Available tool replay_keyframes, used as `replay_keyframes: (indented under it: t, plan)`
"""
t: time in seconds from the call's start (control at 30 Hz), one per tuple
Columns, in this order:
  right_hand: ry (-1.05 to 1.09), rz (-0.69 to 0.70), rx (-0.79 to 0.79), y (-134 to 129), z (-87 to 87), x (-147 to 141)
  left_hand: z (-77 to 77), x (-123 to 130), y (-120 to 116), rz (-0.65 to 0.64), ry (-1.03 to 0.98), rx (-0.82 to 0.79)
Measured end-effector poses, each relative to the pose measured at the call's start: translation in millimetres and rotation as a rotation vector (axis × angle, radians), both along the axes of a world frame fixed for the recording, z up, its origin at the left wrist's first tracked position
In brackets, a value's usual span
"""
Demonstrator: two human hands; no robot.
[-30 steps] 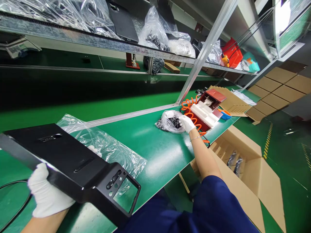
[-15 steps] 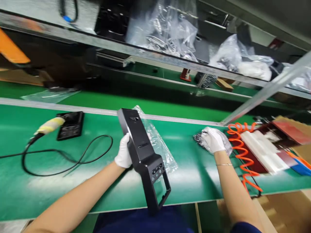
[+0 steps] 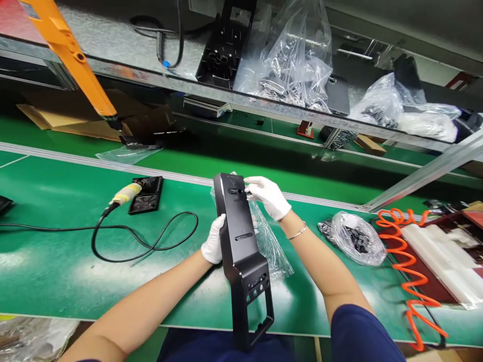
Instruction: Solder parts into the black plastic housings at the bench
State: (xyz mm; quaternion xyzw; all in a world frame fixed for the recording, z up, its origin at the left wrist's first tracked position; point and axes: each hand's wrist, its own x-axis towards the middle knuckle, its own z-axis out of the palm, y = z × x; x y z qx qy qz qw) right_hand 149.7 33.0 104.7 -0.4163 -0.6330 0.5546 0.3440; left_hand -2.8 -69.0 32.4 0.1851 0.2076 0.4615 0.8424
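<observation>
My left hand [image 3: 213, 245], in a white glove, grips the left edge of a long black plastic housing [image 3: 241, 246] that stands tilted over the green bench, its open rectangular end toward me. My gloved right hand [image 3: 266, 195] is at the housing's far end, fingertips pinched by the small slot there; whether a small part is between them I cannot tell. A crumpled clear plastic bag [image 3: 269, 241] lies on the bench just behind the housing.
A clear bag of small black parts [image 3: 356, 237] lies to the right, beside an orange coiled hose [image 3: 405, 271] and a red-and-white fixture [image 3: 439, 261]. At left lie a black cable [image 3: 143, 241] and a small black plate [image 3: 146, 195]. An overhead shelf [image 3: 226, 93] carries bags and parts.
My right hand left the bag of small parts and came to the top of the housing. My view swung left; the housing stands more upright in my left hand.
</observation>
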Motion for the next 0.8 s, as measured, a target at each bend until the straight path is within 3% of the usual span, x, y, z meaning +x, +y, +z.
replay_keyframes:
  t: [0.27,0.8]
  plan:
    - [-0.046,0.000,-0.040,14,-7.1,-24,-12.3,4,5,0.033,-0.005,0.014]
    - [-0.154,-0.143,-0.054,1,-9.4,-32,-13.8,4,3,0.019,-0.018,0.001]
